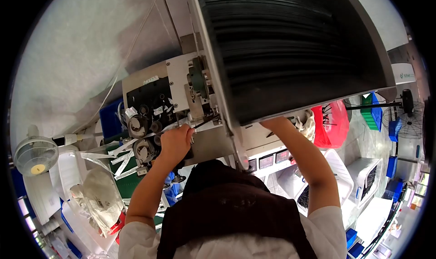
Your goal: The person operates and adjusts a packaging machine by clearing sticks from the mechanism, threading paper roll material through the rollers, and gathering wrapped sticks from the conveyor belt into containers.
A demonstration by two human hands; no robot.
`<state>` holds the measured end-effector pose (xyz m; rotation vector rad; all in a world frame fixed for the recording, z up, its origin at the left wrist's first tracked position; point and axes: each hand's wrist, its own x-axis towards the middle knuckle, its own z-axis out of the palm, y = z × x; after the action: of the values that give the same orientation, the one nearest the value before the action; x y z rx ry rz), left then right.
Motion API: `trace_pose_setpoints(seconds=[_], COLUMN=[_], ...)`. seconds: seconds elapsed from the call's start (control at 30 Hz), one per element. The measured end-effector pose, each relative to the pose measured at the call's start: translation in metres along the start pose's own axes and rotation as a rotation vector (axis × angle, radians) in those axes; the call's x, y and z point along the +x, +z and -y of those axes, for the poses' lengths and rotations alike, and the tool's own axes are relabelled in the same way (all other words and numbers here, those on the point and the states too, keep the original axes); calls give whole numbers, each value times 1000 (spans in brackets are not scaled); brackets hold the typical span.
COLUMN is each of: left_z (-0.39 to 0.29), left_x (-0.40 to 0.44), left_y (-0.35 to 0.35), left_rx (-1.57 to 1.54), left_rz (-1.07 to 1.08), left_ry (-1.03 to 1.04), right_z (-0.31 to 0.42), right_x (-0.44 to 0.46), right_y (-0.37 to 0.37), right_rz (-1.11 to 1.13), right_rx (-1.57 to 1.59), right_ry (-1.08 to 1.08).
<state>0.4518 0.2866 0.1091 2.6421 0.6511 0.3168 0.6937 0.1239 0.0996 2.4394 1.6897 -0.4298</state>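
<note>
My left hand is closed in front of the machine's metal plate, beside several small rollers. Its fingers curl away from view, so what they hold, if anything, cannot be made out. A dark, thin bar runs near its thumb toward the side of the hopper. My right hand reaches to the lower edge of the large metal hopper, and its fingers are hidden there. Long, dark, thin pieces lie in rows inside the hopper.
White strips hang near the rollers at left, by a caged lamp or fan. A red bag stands at right, with white bins holding dark pieces. A black fan is farther right. Lit displays line the machine's front.
</note>
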Motion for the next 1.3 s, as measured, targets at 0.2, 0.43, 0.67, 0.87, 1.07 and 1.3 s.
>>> trace_pose_setpoints(seconds=[0.2, 0.43, 0.67, 0.87, 1.07, 1.3], left_z=[-10, 12, 6, -9, -6, -4], left_x=[5, -4, -1, 5, 3, 3], left_y=[-10, 19, 13, -6, -3, 0], left_rx=[138, -47, -37, -19, 48, 31], left_rz=[46, -44, -22, 20, -30, -12], left_ry=[13, -3, -3, -17, 61, 24], right_z=[-17, 4, 6, 11, -7, 50], right_x=[0, 5, 4, 8, -23, -69], right_y=[11, -7, 4, 24, -18, 29], right_rz=[-125, -94, -115, -231, -60, 98], right_rx=[-85, -174, -46, -221, 61, 441], right_ry=[9, -101, -33, -30, 4, 21])
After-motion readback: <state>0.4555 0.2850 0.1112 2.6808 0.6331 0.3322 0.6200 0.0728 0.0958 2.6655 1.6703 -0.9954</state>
